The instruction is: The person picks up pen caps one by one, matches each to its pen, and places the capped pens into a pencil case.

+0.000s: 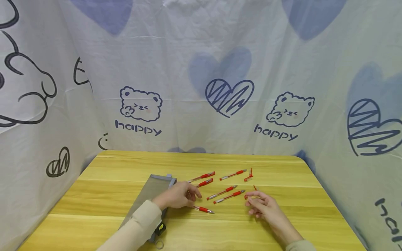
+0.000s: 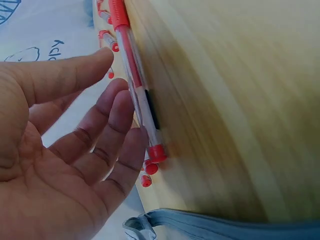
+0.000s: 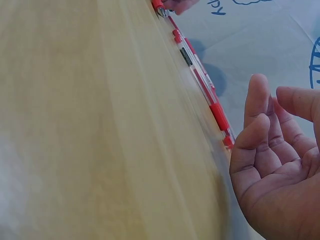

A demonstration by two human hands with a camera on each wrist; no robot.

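Note:
My left hand (image 1: 180, 195) hovers by the uncapped red pen (image 1: 205, 210) nearest the front edge. In the left wrist view its fingers are loosely bent beside that clear-barrelled pen (image 2: 131, 55), with nothing gripped between thumb and fingers. My right hand (image 1: 263, 209) is held over the table to the right, by a small red cap (image 1: 246, 197); in the right wrist view, thumb and fingers (image 3: 257, 95) are apart and hold nothing visible. Between the hands lie two more uncapped pens, a nearer one (image 1: 229, 197) and a farther one (image 1: 222, 192).
A grey mesh zip pouch (image 1: 147, 191) lies under my left forearm, with a black-and-yellow item (image 1: 160, 228) and a ring (image 1: 159, 244) beside it. Two capped-looking red pens (image 1: 205, 175) and another uncapped pen (image 1: 233, 174) lie farther back. Loose red caps (image 1: 248, 178) lie right of them.

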